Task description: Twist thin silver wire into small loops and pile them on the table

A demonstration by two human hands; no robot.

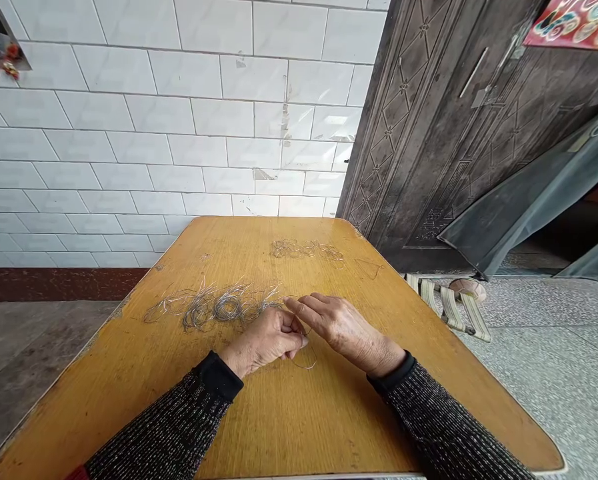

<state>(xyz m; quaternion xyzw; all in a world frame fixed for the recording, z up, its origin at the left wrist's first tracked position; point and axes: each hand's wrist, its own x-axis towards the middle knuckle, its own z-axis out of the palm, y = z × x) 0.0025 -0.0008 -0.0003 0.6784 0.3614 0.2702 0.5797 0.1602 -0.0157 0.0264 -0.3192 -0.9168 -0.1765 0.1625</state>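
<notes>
Left grip (266,340) is pinching a thin wire (307,367) just right of the coils (219,307) on the desk (279,427); right grip (341,327) is stretched out flat, can't tell if it's holding any. Coils look done, this wire's unfinished, loose tangles (306,249) behind the coils seem untouched.

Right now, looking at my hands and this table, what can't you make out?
In the head view:
Thin wire: its path inside the left hand, covered by that hand.
Right hand: the palm, hidden by the hand's back.
Wire coils: separate strands, too fine and tangled to count.
Red sheet: partly cut off by the frame's edge.
</notes>
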